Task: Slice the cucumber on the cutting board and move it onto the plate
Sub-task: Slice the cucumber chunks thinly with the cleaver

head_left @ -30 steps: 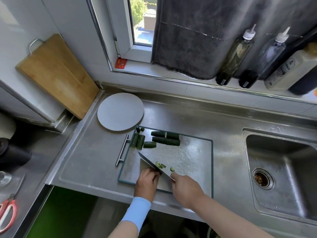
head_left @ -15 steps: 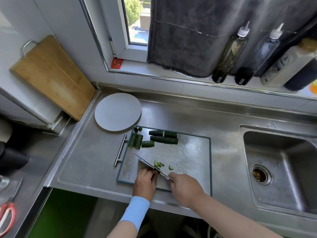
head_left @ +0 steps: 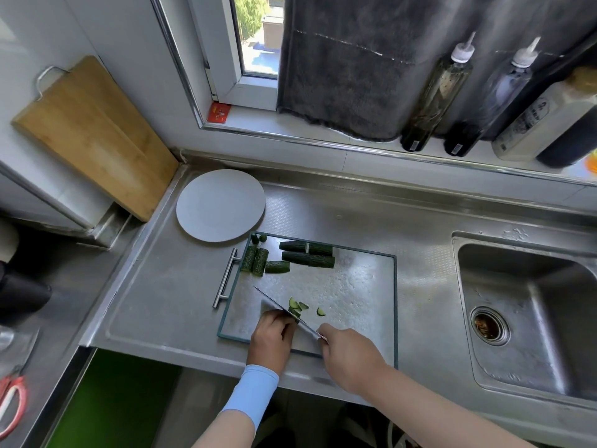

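Inside the right hand, the knife's handle hides.

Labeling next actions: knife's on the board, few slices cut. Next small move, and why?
Probably one more downward cut: the right hand grips the knife beside the curled left hand, few slices lie loose, chunks wait uncut, none is on the plate.
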`<action>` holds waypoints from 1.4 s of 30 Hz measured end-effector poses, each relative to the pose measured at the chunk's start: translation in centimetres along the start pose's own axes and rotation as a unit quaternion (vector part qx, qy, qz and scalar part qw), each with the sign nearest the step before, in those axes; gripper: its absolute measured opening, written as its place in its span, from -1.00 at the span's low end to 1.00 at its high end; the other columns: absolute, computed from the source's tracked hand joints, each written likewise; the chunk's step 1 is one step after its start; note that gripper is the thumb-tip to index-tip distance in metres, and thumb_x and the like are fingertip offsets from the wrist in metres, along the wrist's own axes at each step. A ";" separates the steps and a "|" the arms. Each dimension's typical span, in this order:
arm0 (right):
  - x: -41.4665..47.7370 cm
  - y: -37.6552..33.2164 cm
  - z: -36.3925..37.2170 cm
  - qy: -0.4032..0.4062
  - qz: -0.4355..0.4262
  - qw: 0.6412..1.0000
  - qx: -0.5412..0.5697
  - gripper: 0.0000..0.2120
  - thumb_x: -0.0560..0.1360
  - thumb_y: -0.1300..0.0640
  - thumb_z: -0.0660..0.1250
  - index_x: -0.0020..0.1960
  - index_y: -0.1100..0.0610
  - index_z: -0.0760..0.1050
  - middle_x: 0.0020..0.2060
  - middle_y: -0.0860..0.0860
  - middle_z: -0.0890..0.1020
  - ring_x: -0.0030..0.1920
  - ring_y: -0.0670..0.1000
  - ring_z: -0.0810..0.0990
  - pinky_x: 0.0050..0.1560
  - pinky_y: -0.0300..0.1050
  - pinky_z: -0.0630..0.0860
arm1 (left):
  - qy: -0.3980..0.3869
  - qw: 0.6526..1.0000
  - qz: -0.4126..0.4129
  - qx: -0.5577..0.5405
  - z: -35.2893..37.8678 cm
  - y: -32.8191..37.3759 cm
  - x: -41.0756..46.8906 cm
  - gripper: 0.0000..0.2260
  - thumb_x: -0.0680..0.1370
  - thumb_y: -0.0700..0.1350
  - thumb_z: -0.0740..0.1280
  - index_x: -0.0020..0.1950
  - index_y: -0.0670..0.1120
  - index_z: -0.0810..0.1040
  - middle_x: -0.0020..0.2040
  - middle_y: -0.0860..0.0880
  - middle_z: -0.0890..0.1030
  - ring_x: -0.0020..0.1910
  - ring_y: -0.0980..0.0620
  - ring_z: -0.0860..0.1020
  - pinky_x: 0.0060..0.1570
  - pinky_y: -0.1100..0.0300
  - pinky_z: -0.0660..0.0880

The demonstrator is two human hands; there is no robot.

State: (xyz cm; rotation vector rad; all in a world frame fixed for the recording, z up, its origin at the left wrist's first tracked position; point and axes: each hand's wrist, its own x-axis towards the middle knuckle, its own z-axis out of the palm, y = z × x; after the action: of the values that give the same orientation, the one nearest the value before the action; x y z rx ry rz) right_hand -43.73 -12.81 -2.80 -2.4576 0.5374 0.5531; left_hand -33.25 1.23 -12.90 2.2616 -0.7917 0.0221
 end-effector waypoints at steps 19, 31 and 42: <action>0.2 0.1 -0.2 0.011 -0.020 1.000 -0.003 -0.78 0.65 0.05 0.07 0.12 0.00 0.48 -0.14 0.03 0.63 -0.17 0.10 0.53 -0.14 -0.02 0.47 | -0.031 0.999 0.008 -0.007 -0.7 -0.3 0.1 -0.83 0.35 -0.30 0.54 -0.12 -0.10 0.68 -0.09 -0.03 0.63 -0.09 0.06 0.54 0.01 0.37 0.42; 0.2 -0.1 -0.3 0.001 -0.012 1.000 -0.005 -0.80 0.67 0.04 0.05 0.04 0.03 0.44 -0.22 0.02 0.57 -0.22 0.10 0.49 -0.17 -0.01 0.43 | -0.018 0.999 -0.024 -0.014 -0.5 0.0 0.1 -0.85 0.35 -0.28 0.54 -0.15 -0.10 0.69 -0.11 -0.01 0.64 -0.14 0.03 0.59 -0.07 0.27 0.50; 1.6 -0.6 -0.1 -0.024 0.006 1.000 -0.006 -0.86 0.66 0.08 0.05 -0.02 0.01 0.35 -0.18 0.09 0.59 -0.19 0.15 0.53 -0.18 0.01 0.45 | -0.025 0.999 -0.013 -0.018 -0.2 -0.4 -0.1 -0.83 0.32 -0.32 0.55 -0.16 -0.12 0.67 -0.12 -0.03 0.60 -0.09 0.07 0.51 -0.08 0.36 0.43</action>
State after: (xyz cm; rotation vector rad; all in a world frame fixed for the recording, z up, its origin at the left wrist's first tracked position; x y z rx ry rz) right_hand -42.04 -12.81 -3.24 -2.4470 0.5308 0.6208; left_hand -33.08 1.66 -13.05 2.2461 -0.7821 -0.0608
